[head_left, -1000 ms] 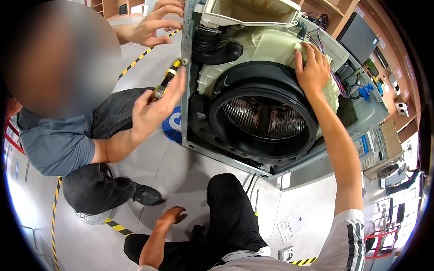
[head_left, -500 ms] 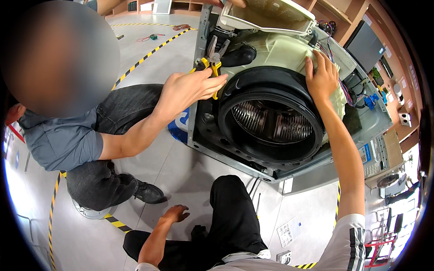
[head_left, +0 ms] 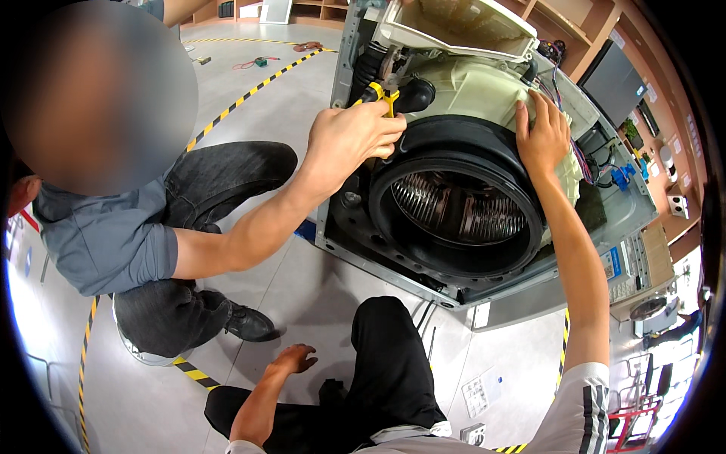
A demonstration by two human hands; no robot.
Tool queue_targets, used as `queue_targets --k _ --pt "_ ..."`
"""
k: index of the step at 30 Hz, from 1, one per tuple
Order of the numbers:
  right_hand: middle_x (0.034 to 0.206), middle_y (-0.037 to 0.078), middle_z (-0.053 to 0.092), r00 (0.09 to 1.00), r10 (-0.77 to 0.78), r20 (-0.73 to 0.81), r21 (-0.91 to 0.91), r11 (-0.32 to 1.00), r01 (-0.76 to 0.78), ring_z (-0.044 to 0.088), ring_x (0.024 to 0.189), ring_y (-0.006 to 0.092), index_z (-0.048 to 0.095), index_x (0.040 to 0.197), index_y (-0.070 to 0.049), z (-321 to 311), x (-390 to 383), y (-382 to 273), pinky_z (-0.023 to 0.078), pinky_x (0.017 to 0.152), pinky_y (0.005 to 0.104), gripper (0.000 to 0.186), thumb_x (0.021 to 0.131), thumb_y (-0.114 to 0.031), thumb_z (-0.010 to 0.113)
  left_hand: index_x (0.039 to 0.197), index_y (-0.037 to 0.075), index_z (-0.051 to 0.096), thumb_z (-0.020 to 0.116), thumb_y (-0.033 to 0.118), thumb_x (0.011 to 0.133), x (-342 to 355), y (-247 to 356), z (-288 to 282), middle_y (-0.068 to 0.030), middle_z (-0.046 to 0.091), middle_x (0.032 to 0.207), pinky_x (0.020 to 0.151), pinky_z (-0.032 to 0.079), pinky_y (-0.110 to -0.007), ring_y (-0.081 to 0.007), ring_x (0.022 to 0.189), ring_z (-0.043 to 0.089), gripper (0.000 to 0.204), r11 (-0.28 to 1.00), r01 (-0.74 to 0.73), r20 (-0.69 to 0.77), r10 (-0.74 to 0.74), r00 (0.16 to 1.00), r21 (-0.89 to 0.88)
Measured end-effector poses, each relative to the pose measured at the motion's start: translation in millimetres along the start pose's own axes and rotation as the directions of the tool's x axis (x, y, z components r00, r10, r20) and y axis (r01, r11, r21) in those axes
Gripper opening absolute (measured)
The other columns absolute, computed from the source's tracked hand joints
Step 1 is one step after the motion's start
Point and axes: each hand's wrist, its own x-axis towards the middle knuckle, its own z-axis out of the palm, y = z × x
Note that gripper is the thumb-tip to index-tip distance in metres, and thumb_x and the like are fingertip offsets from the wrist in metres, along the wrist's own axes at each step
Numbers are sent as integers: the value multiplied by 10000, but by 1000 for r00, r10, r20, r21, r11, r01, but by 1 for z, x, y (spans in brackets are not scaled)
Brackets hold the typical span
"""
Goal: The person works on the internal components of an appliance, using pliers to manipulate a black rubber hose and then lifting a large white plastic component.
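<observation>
My right hand [head_left: 541, 140] rests, fingers spread, on the cream plastic tub [head_left: 473, 87] of an opened washing machine, just above the black door gasket [head_left: 454, 136] around the steel drum [head_left: 454, 208]. My left hand [head_left: 295, 359] hangs low beside my bent leg, fingers loosely curved, holding nothing. A co-worker's hand [head_left: 355, 136] holds yellow-handled pliers [head_left: 389, 97] at a clamp by the black hoses [head_left: 416, 94], below a plastic drawer housing [head_left: 454, 26].
The co-worker [head_left: 106, 234] crouches at the left. Wires [head_left: 582, 159] hang at the machine's right. Shelving [head_left: 567, 23] stands behind, yellow-black tape [head_left: 249, 94] marks the floor, and small items [head_left: 475, 395] lie at lower right.
The co-worker's pliers have moved right and up to the hose clamp, and their other arm has risen toward the top. My hands keep their poses as the view shifts slightly.
</observation>
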Motion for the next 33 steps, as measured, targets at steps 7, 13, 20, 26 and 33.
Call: queue_targets --k 7,13,20,26,33 --pt "1096 13 656 1000 -10 -4 -8 1000 10 620 998 233 669 1095 -173 -2 1 -3 456 891 362 283 894 -367 622 1272 155 591 576 403 926 0 1 -2 -122 587 1286 1010 435 -437 -328 1217 522 426 1000 -3 2 3 1000 -7" --pt "1092 15 656 1000 -17 -7 -7 1000 17 620 1001 232 668 1092 -167 -2 1 -1 454 892 360 284 899 -370 615 1266 149 593 574 405 925 -2 6 -5 -128 582 1289 1009 436 -437 -329 1217 521 426 1000 -8 4 8 1000 -14" --pt "1089 21 659 1000 -14 -4 -15 1000 14 620 999 237 667 1092 -162 -1 2 -4 456 891 364 285 898 -366 620 1260 147 595 575 402 921 1 0 -1 -137 585 1280 1000 443 -439 -336 1200 529 425 999 -33 -17 33 999 8" --pt "1090 24 660 1000 -22 -11 -26 999 22 622 992 242 664 1098 -160 0 2 -2 459 885 366 290 896 -364 623 1251 145 601 585 395 914 3 -1 1 -141 588 1274 996 445 -440 -341 1191 532 420 999 -31 -17 31 999 -5" --pt "1094 23 659 999 -33 -8 -32 999 33 624 987 242 664 1099 -161 -1 2 -2 461 877 367 291 895 -364 624 1254 148 600 588 395 913 6 -4 3 -137 588 1274 999 443 -439 -341 1193 531 422 999 -36 -14 36 999 -14"
